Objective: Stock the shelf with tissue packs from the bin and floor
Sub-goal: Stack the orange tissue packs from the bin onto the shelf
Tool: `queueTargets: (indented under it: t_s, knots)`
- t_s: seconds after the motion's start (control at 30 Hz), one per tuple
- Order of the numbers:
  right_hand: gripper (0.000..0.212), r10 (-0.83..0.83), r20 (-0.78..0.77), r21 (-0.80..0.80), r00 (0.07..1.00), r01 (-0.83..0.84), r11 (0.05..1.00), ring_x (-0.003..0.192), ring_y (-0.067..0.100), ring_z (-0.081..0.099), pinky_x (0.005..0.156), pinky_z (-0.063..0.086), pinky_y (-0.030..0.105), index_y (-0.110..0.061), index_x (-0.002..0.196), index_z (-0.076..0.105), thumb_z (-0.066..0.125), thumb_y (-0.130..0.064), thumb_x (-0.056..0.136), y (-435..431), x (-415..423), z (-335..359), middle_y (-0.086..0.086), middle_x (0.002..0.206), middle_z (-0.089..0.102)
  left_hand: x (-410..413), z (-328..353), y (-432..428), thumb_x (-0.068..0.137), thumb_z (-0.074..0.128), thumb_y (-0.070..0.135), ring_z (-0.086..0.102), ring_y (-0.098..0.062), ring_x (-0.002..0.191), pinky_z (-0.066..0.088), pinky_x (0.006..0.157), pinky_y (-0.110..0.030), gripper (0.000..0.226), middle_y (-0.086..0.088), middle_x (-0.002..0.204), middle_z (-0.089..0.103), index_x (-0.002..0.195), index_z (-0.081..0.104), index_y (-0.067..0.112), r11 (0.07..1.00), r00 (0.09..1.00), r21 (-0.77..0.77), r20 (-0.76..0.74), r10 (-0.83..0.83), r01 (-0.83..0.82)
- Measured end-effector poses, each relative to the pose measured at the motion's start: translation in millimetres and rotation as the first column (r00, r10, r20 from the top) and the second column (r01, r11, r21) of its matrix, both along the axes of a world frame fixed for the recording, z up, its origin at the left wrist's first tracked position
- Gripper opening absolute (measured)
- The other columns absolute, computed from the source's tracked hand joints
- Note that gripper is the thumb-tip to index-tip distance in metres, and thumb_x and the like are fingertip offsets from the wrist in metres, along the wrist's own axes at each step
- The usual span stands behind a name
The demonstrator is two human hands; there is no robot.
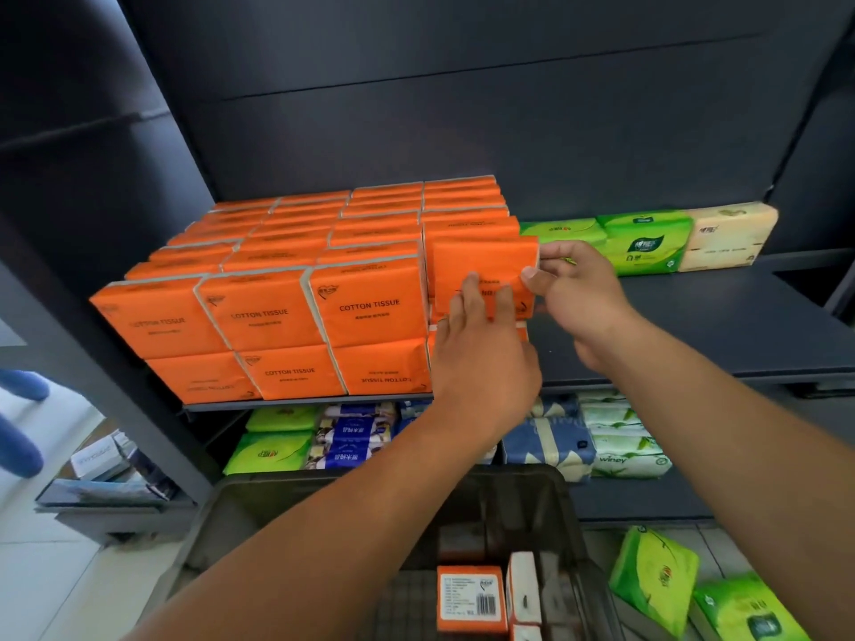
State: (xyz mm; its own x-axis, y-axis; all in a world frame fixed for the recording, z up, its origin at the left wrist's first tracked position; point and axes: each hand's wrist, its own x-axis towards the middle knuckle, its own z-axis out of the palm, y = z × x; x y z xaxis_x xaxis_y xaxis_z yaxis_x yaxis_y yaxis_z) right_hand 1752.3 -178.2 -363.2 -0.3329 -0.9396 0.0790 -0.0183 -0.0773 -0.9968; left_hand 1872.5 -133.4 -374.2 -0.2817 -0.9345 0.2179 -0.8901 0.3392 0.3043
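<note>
Nearest, the dark bin (509,506) holds a few spare orange packs (471,599); green floor packs (657,576) lie just beside it. Above, the left hand (481,349) lies flat, fingers straight, against the face of the orange pack (481,263) at the right end of the shelf (694,326) stack. The right hand (573,284) pinches that pack's right edge. It looks light, soft and slick-wrapped, so it is probably best held by opposite edges. Farthest, green rear packs (643,245) line the back.
</note>
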Motion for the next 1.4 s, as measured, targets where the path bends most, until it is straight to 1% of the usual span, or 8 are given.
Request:
queueTargets:
  t_s: [0.1,0.37,0.5,0.63,0.77,0.97,1.17,1.4]
  knots:
    - [0.016,0.003,-0.001,-0.022,1.0,-0.003,1.0,0.1,0.019,0.068,0.09,0.055,0.035,-0.016,0.105,0.057,0.061,-0.003,0.095,-9,5,-2,0.009,0.116,0.069,-1,-3,-8,0.1,0.042,0.031,0.005,-0.035,0.15,0.018,0.119,-0.045,0.066,-0.016,0.163,-0.012,0.157,0.012,0.019,0.999,1.0,0.033,-0.019,0.013,-0.012]
    - [0.018,0.001,-0.035,-0.029,0.999,-0.002,1.0,0.107,0.018,0.066,0.092,0.054,0.035,-0.018,0.11,0.058,0.061,-0.007,0.096,-17,7,-7,0.004,0.117,0.067,-1,-4,-15,0.099,0.044,0.032,0.008,-0.034,0.15,0.025,0.118,-0.048,0.066,-0.011,0.163,-0.018,0.157,0.014,0.02,0.996,0.999,0.072,0.015,0.043,-0.044]
    - [0.026,0.019,-0.25,-0.045,0.968,-0.031,0.999,0.112,0.014,0.063,0.095,0.052,0.034,-0.021,0.117,0.059,0.058,-0.006,0.095,-12,3,-9,-0.002,0.119,0.066,1,-3,-14,0.096,0.048,0.031,0.007,-0.034,0.149,0.022,0.118,-0.048,0.069,-0.009,0.163,-0.02,0.156,0.016,0.022,0.994,0.998,0.098,0.037,0.053,-0.056]
    - [0.047,0.091,-0.562,0.054,0.822,-0.073,0.996,0.132,0.017,0.05,0.103,0.044,0.032,-0.021,0.141,0.051,0.055,-0.013,0.095,8,-3,-10,0.004,0.141,0.056,3,3,-10,0.095,0.05,0.031,0.002,-0.036,0.15,0.019,0.12,-0.048,0.071,-0.009,0.164,-0.015,0.156,0.016,0.022,0.989,0.997,0.138,0.061,0.054,-0.062]
    - [0.052,0.166,-0.706,0.195,0.689,-0.036,0.98,0.129,0.025,0.052,0.099,0.04,0.029,-0.017,0.149,0.042,0.054,-0.019,0.098,37,-13,-8,0.008,0.145,0.053,8,10,3,0.095,0.048,0.031,0.014,-0.039,0.146,0.027,0.116,-0.05,0.063,-0.013,0.162,0.012,0.153,0.025,0.018,0.99,0.997,0.132,0.074,0.037,-0.046]
    - [0.044,0.312,-0.779,0.344,0.544,-0.045,0.938,0.126,0.024,0.055,0.105,0.045,0.039,-0.019,0.142,0.051,0.053,-0.026,0.099,83,-9,-6,0.005,0.145,0.053,25,16,48,0.094,0.046,0.028,0.06,-0.035,0.105,0.042,0.089,-0.04,0.029,-0.011,0.111,0.066,0.119,0.057,0.015,0.998,0.996,0.06,0.087,-0.005,0.0]
    - [0.038,0.414,-0.832,0.436,0.368,-0.027,0.9,0.106,0.025,0.062,0.089,0.052,0.039,-0.028,0.134,0.055,0.051,-0.03,0.096,125,8,-22,0.004,0.125,0.065,58,3,83,0.094,0.047,0.026,0.061,-0.031,0.095,0.045,0.078,-0.038,0.016,-0.008,0.097,0.064,0.092,0.059,0.017,0.996,0.996,0.087,0.082,0.019,-0.026]
    - [0.045,0.5,-0.85,0.508,0.168,0.005,0.861,0.123,0.03,0.054,0.092,0.046,0.038,-0.03,0.142,0.044,0.048,-0.034,0.098,155,40,-56,0.006,0.138,0.057,94,-21,103,0.097,0.046,0.027,0.053,-0.033,0.112,0.041,0.082,-0.042,0.029,-0.01,0.121,0.053,0.121,0.056,0.013,0.986,0.963,0.139,0.262,0.058,-0.097]
